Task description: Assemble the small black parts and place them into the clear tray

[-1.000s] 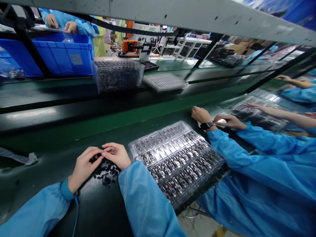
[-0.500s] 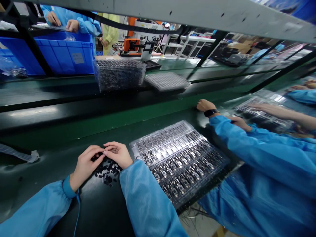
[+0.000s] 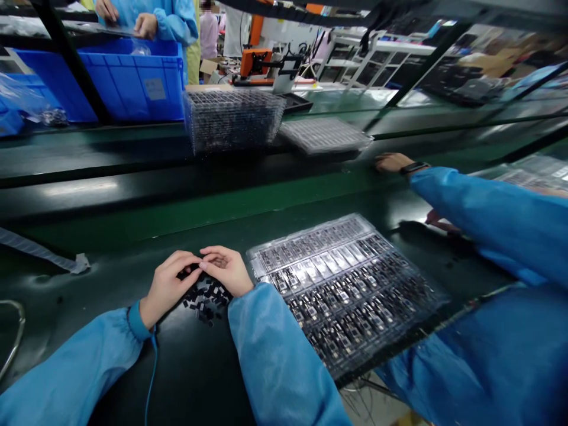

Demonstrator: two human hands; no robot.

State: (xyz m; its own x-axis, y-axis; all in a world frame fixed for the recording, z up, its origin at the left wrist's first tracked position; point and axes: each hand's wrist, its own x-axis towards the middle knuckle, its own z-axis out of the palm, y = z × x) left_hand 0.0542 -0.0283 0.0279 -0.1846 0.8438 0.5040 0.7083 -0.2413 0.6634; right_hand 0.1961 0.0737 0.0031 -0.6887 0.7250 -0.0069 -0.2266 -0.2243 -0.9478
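My left hand (image 3: 171,281) and my right hand (image 3: 228,269) meet fingertip to fingertip, both in a pinch. Whatever lies between the fingers is too small to make out. Just below them a loose pile of small black rectangular pieces (image 3: 206,303) is scattered over the dark green work surface (image 3: 186,378). Right of my right hand lies a clear plastic tray (image 3: 306,267) with rows of small electronic parts in its pockets. Some pockets in its second row look bare and shiny. A thin blue cord (image 3: 151,373) hangs from my left cuff.
Behind the bench stand a tall stack of clear trays (image 3: 235,121), a lower stack of trays (image 3: 326,136) and a blue bin (image 3: 133,83). A co-worker's blue sleeve (image 3: 479,195) reaches in from the right. Another person's hands (image 3: 144,25) work above the bin.
The view has shifted, so the bench scene sits differently in the picture. My hands stay pinched together over the pile. The co-worker's arm at right has moved farther forward.
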